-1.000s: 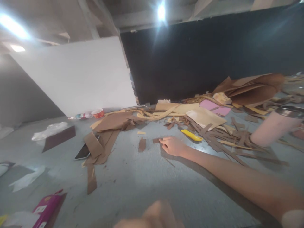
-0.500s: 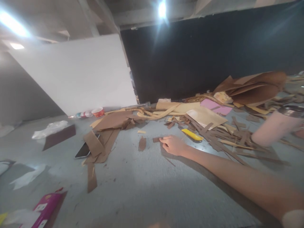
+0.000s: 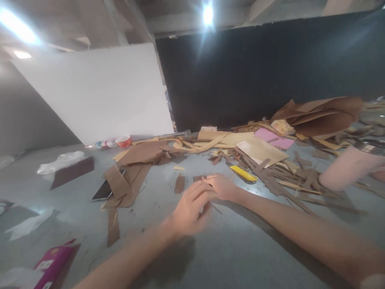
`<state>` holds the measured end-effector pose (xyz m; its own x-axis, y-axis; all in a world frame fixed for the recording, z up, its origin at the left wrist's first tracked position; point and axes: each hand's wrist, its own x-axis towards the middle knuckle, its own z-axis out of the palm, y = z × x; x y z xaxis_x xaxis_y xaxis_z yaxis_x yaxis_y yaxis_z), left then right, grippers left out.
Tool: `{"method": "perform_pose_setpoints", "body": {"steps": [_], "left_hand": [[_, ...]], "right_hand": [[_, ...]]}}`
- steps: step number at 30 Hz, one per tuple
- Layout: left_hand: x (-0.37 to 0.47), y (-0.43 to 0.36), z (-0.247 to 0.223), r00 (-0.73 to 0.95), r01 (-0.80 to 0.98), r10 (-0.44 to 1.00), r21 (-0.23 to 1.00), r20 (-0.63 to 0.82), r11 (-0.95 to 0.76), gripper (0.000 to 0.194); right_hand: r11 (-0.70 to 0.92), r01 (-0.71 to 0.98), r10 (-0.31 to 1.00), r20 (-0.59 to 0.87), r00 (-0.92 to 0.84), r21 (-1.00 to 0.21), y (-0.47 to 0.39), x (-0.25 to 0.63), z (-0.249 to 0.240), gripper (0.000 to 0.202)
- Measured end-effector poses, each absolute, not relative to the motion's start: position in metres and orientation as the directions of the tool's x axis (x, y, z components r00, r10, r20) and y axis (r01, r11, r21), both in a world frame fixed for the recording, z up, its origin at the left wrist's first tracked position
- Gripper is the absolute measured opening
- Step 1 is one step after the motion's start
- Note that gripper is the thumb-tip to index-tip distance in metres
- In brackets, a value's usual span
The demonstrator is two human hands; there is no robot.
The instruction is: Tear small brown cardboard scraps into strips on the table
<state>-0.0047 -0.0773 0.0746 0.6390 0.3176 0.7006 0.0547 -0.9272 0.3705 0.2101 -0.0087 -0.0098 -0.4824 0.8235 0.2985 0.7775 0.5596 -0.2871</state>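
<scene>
A small dark brown leather-like piece (image 3: 197, 178) lies on the grey table, pinched at its right end by the fingers of my right hand (image 3: 224, 187). My left hand (image 3: 194, 206) reaches in from below, its bent fingers against or just in front of my right fingertips. Motion smears it, and whatever its fingertips hold is hidden. Left of the hands rests another brown piece (image 3: 179, 184), with a short pale strip (image 3: 179, 168) beyond it. A yellow utility knife (image 3: 243, 174) lies right of my right hand.
Brown strips (image 3: 276, 182) and a pink tumbler (image 3: 350, 168) are at the right. Folded brown sheets (image 3: 331, 114) lie behind. On the left are a phone (image 3: 104, 190) partly under brown pieces, a tissue pack (image 3: 66, 162) and a magenta packet (image 3: 55, 261). A red-and-white cup (image 3: 123, 141) stands farther back.
My left hand has come into view from below and moved up to my right hand. My right hand stays at the small brown piece. The view has shifted slightly.
</scene>
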Motion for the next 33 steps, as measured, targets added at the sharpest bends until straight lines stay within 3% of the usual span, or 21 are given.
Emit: {"method": "perform_pose_setpoints", "body": {"steps": [2,4,8,13,23,33], "left_hand": [[-0.005,-0.044,0.042,0.661,0.259,0.387,0.289,0.642,-0.922,0.039],[-0.01,-0.024,0.013,0.643,0.442,0.542,0.316,0.541,-0.84,0.046],[-0.016,-0.016,-0.013,0.635,0.606,0.668,0.286,0.388,-0.742,0.049],[-0.015,-0.018,-0.006,0.654,0.632,0.687,0.271,0.317,-0.726,0.049],[-0.014,-0.017,-0.003,0.654,0.663,0.723,0.29,0.222,-0.69,0.057],[-0.015,-0.014,-0.002,0.683,0.646,0.68,0.213,0.267,-0.733,0.054]], "right_hand": [[0.555,0.791,0.827,0.276,-0.49,-0.257,-0.009,0.21,-0.008,0.029],[0.544,0.805,0.834,0.259,-0.488,-0.237,-0.01,0.209,-0.006,0.027],[0.542,0.808,0.835,0.253,-0.488,-0.231,-0.01,0.208,-0.004,0.029],[0.537,0.812,0.84,0.242,-0.486,-0.231,-0.01,0.208,-0.005,0.036],[0.516,0.825,0.854,0.209,-0.476,-0.232,-0.012,0.207,-0.002,0.03],[0.494,0.851,0.86,0.241,-0.449,-0.178,-0.014,0.207,-0.004,0.026]]}}
